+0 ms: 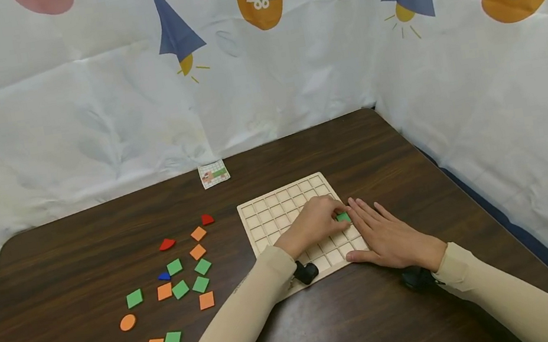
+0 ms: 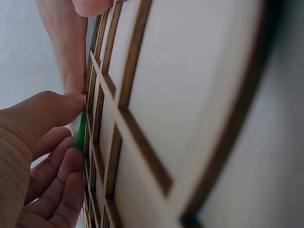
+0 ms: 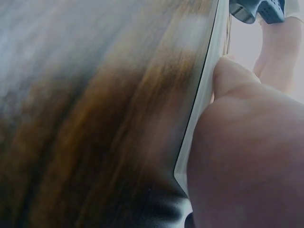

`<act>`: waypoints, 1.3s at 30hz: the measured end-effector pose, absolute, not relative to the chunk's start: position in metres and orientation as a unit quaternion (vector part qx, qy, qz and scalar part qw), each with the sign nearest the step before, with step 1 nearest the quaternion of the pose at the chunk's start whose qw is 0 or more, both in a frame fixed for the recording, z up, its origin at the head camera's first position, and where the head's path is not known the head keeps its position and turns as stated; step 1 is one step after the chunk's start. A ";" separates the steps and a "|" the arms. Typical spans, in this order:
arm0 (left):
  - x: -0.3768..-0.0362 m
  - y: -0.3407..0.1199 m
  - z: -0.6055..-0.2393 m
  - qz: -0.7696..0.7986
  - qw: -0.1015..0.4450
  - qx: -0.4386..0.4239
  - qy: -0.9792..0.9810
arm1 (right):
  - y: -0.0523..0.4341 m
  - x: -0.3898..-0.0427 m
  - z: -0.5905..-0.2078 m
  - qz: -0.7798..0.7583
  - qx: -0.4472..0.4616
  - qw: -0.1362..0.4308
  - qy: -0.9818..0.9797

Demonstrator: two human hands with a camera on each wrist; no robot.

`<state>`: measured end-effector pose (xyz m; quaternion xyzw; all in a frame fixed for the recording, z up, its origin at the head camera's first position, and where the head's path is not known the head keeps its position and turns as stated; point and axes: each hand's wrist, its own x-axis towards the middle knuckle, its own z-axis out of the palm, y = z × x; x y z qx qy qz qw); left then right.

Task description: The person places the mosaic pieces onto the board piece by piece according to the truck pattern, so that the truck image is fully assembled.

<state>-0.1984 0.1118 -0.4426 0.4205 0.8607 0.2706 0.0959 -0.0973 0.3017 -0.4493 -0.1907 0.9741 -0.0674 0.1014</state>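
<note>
We have room to pass between the grid board (image 1: 276, 211) and the small shapes (image 1: 180, 289), but the left sleeve (image 1: 238, 320) blocks the near end. The right hand (image 1: 390, 241) blocks the board's right edge.

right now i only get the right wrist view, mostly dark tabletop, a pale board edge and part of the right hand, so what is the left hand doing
Observer: The left hand pinches a small green piece between thumb and fingers.
Operator: ok and how do the right hand's fingers lie, i can't see them all
Observer: In the head view, the right hand has its fingers straight.
Operator: any loose pieces around
Observer: Yes, loose pieces in orange, green, red and blue lie on the table, left of the board in the head view.
</note>
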 end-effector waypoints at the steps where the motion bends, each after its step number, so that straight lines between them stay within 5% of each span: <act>1: -0.198 0.112 -0.443 0.269 0.095 0.421 0.861 | 0.302 -0.097 -0.449 -0.068 -0.190 0.101 0.974; 39: -0.192 0.044 -0.425 0.309 0.069 0.400 0.860 | 0.301 -0.097 -0.445 -0.080 -0.179 0.126 0.972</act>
